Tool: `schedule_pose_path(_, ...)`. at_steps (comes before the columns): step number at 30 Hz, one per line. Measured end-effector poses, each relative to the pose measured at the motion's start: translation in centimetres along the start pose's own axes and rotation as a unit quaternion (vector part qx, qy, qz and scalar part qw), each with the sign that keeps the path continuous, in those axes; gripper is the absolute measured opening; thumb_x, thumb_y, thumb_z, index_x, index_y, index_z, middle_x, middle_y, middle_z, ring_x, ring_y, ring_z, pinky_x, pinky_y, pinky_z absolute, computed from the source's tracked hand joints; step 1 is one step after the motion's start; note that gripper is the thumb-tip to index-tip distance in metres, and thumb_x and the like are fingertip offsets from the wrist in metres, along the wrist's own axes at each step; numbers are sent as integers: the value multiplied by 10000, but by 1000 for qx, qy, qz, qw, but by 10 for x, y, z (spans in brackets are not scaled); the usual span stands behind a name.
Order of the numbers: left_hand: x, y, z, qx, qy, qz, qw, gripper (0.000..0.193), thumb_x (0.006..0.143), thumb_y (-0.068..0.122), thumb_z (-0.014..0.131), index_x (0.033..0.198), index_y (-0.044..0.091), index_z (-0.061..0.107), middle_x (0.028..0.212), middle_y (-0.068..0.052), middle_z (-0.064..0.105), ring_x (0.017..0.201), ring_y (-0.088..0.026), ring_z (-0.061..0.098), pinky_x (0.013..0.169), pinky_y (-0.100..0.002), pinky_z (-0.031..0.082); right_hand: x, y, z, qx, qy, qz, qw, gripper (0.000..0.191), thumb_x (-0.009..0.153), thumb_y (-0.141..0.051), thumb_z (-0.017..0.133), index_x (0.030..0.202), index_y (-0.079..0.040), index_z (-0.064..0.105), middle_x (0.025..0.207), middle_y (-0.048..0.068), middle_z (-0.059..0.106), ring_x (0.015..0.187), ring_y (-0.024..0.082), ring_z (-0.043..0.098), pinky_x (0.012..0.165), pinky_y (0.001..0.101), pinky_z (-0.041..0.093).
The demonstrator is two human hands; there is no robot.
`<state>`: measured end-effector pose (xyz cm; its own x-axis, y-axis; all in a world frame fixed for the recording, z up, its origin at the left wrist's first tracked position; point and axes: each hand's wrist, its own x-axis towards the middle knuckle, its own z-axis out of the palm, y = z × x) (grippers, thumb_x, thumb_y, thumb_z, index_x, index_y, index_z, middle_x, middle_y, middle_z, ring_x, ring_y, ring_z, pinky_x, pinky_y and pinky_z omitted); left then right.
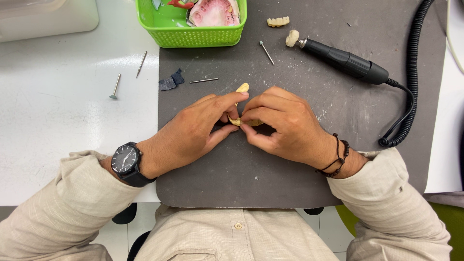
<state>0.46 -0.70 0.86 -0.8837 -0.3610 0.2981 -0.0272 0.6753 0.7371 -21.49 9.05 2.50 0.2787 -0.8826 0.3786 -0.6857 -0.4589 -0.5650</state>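
Note:
My left hand (198, 128) and my right hand (282, 123) meet over a dark grey mat (241, 179). Both pinch a small yellowish dental piece (240, 99) between fingertips; one end of it sticks up past my left forefinger, the rest is hidden under the fingers. A black watch sits on my left wrist, dark bead bracelets on my right wrist.
A black rotary handpiece (345, 60) with a coiled cable (411, 72) lies at the upper right, a pale lump (292, 37) at its tip. A green basket (193, 34) holds a pink dental cast. Loose burs (116, 86), a tooth row (278, 21) and a dark scrap (170, 81) lie about.

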Motion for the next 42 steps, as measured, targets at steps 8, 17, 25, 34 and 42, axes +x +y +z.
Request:
schedule_pose_path(8,0,-1,1,-3,1,0,1000,698,910,56,789,1506,47,426,1065,-79,651,983,-213,672,858,-314,590,0,-4,-1,-17,-13,7,1000,216,779,-87,864,942,-57,726,976,32,702,890,208,664,745,345,564)
schedule_pose_path(17,0,1,-1,-2,-2,-4,1000,679,915,51,787,1495,51,435,1060,-79,653,973,-215,671,853,-326,581,2,-5,-14,-17,-32,21,999,169,784,-80,852,899,-70,727,945,16,699,856,203,655,706,333,555)
schedule_pose_path(25,-1,-1,0,-2,-6,-6,1000,694,907,48,787,1503,50,431,1049,-78,648,959,-210,673,849,-325,580,0,-5,-8,-39,-30,40,998,171,771,-93,853,868,-79,713,918,-1,692,822,196,638,698,330,546)
schedule_pose_path(34,-1,-3,-1,-3,0,-12,1000,707,898,47,792,1504,51,429,1060,-76,662,957,-204,675,862,-318,581,4,4,-3,2,-20,6,1000,261,729,-103,850,935,-45,700,936,39,683,837,218,628,701,339,532)
schedule_pose_path(42,-1,-3,0,-3,-4,-16,1000,704,892,51,792,1499,40,436,1040,-83,655,952,-217,677,856,-326,581,-1,2,13,-37,7,8,999,231,758,-108,864,912,-76,696,931,15,673,857,208,628,756,362,531)
